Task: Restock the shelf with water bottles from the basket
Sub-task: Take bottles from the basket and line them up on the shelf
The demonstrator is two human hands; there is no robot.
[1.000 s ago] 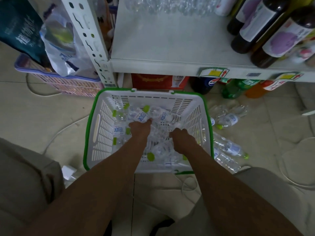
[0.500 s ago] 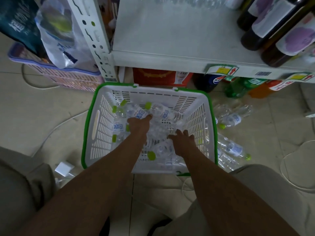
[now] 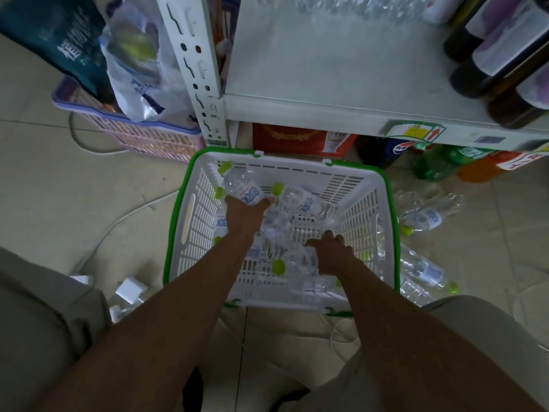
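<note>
Both hands have gone from rummaging to gripping. The left hand (image 3: 245,211) now curls round a blue-labelled water bottle (image 3: 248,190) and has tipped it up toward the far-left corner of the basket (image 3: 393,221), green cap leading. The right hand (image 3: 332,255) has shifted nearer and wrapped a second bottle (image 3: 298,261) lying by the near wall. Neither bottle has cleared the rim yet, and more lie loose in the basket. With one in each hand, the lift to the shelf (image 3: 326,63) looks next. Its front stretch is bare, beside dark glass bottles (image 3: 499,55).
</note>
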